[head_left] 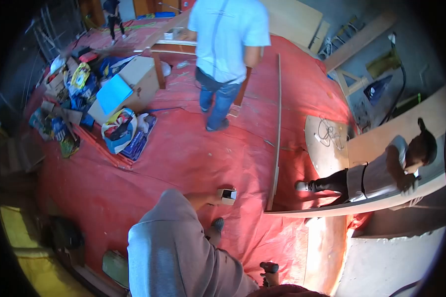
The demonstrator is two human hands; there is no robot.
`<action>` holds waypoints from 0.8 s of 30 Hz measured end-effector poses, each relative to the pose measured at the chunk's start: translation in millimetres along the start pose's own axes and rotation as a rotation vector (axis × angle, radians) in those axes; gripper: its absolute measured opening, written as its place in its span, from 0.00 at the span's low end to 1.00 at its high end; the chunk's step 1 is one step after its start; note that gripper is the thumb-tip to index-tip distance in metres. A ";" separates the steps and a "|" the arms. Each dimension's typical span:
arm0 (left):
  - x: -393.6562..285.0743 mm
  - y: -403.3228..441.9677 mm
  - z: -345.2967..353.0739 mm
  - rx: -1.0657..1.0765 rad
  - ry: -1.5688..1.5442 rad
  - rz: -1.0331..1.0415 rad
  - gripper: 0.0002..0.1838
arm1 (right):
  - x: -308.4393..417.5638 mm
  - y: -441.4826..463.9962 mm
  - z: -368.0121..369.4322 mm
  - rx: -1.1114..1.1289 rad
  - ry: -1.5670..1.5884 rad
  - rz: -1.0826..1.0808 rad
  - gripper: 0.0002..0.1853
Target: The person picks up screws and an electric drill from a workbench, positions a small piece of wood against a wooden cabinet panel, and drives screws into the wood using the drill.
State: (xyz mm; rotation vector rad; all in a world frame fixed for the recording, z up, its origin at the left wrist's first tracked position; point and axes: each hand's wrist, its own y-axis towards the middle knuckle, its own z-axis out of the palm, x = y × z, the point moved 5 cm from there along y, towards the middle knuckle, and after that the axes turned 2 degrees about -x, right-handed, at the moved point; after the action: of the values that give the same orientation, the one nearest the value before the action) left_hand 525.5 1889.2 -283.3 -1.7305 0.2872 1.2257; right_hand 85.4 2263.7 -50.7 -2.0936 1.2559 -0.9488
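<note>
My left hand (211,199) is at the lower middle of the head view, closed on a small open cardboard box (229,197) with a dark inside. The grey sleeve (171,242) of that arm bends across the bottom of the view. Near the bottom edge, my right hand (272,279) grips a dark tool that looks like a power drill (269,268). Part of a dark shoe (218,224) shows between the hands. Beneath everything lies a red floor covering (183,163).
A person (228,44) in a light shirt stands at upper middle. Another person (376,173) is at right by a long curved wooden panel (312,213). Bags and boxes (126,84) are piled at left. A long thin strip (279,114) runs along the floor. One more person (113,20) stands far back.
</note>
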 end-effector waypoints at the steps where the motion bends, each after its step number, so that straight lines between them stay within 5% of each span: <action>1: 8.3 -43.6 -28.7 -0.069 -0.033 -0.014 0.19 | 16.5 -18.0 12.9 0.014 0.004 -0.021 0.13; 5: 60.8 -197.8 -101.1 -0.284 -0.214 -0.164 0.19 | 89.5 -42.4 62.5 0.042 -0.060 -0.128 0.15; 8: 123.5 -296.9 -110.5 -0.506 -0.622 -0.495 0.21 | 145.2 -46.6 98.3 0.062 -0.099 -0.186 0.15; 12: 228.7 -348.6 -122.5 -0.570 -0.724 -0.711 0.23 | 220.3 -61.3 141.6 0.072 -0.137 -0.210 0.17; 16: 202.7 -362.3 -180.2 -0.639 -1.044 -0.738 0.22 | 311.1 -67.1 197.1 0.092 -0.174 -0.226 0.18; 18: 155.0 -363.1 -246.6 -0.672 -0.552 -0.411 0.21 | 360.7 -64.6 234.4 0.109 -0.184 -0.224 0.19; 24: 210.0 -288.6 -476.2 -0.631 -0.540 -0.382 0.18 | 503.6 -52.1 324.5 0.090 -0.197 -0.173 0.21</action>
State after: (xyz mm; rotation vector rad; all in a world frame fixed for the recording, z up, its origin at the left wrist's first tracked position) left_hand 1096.7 1722.3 -278.1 -1.7547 -0.7901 1.5185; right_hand 530.4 1859.3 -63.0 -2.1899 0.9294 -0.8309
